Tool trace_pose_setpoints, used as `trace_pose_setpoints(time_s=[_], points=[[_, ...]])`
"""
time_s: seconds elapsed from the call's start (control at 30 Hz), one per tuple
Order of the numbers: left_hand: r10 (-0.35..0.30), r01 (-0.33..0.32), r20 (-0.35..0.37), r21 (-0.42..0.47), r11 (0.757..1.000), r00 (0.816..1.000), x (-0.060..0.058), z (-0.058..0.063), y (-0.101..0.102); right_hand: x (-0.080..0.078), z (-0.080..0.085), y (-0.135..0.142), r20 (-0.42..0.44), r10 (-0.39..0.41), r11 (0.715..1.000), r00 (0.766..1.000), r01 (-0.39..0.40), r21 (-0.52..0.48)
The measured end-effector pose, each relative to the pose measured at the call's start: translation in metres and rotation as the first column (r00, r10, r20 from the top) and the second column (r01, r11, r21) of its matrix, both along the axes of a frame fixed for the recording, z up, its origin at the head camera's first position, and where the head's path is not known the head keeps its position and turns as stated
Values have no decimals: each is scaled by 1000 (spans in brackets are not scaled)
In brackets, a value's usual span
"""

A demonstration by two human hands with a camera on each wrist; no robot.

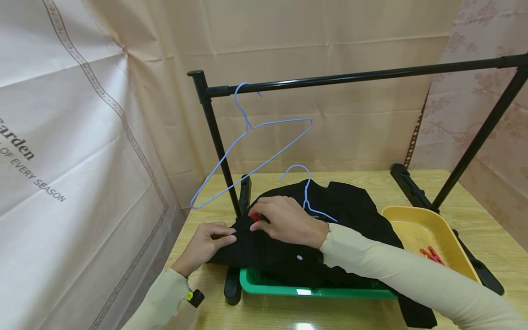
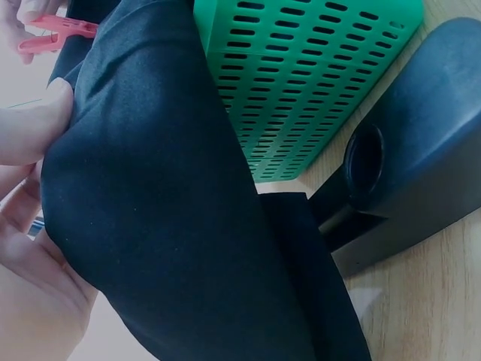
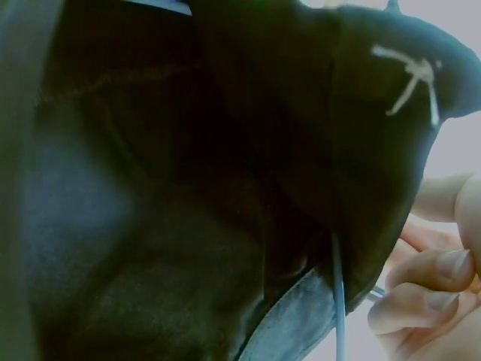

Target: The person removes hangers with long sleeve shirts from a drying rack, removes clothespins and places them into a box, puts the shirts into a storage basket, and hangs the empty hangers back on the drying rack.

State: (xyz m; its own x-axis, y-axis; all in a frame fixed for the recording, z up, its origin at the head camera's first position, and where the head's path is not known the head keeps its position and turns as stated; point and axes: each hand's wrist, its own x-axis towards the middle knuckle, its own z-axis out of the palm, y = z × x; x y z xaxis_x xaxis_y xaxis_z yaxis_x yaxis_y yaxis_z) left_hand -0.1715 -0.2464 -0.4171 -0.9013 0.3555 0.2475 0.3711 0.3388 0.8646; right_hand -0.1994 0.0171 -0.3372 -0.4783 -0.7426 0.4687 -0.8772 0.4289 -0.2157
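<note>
A black shirt (image 1: pixel 354 206) lies spread over a green basket (image 1: pixel 280 289), with a blue wire hanger (image 1: pixel 306 188) at its neck. My left hand (image 1: pixel 206 243) pinches the shirt's left edge between thumb and fingers. Just right of it, my right hand (image 1: pixel 284 220) grips a red clothespin (image 2: pixel 64 34) over the shirt's shoulder. In the left wrist view, the clothespin's tip is right at the black cloth. The right wrist view looks at dark cloth with a white thread knot (image 3: pixel 421 71) and a thin hanger wire (image 3: pixel 340 301).
A second blue hanger (image 1: pixel 268 160) hangs from the left end of a black rack bar (image 1: pixel 330 80). At the right, a yellow tray (image 1: pixel 408 217) holds red clothespins (image 1: pixel 432 254). The rack's black feet (image 1: pixel 412 188) stand on the wooden table (image 1: pixel 264 316).
</note>
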Motion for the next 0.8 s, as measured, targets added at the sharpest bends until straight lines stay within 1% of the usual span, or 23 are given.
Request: trace_pose_setpoints(time_s=[0.13, 0.23, 0.53, 0.8], points=[[0, 0, 7, 3, 1000, 1000, 1, 2, 0, 1, 1, -1, -51, 33, 999, 998, -34, -23], [4, -4, 7, 1, 1000, 1000, 1, 3, 1, 2, 1, -2, -68, 52, 998, 996, -55, -44], [15, -15, 9, -13, 1000, 1000, 1, 2, 2, 1, 0, -3, -77, 94, 991, 993, -101, -91], [12, -12, -13, -26, 1000, 1000, -2, 2, 1, -2, -2, -6, -84, 98, 984, 992, -109, -141]])
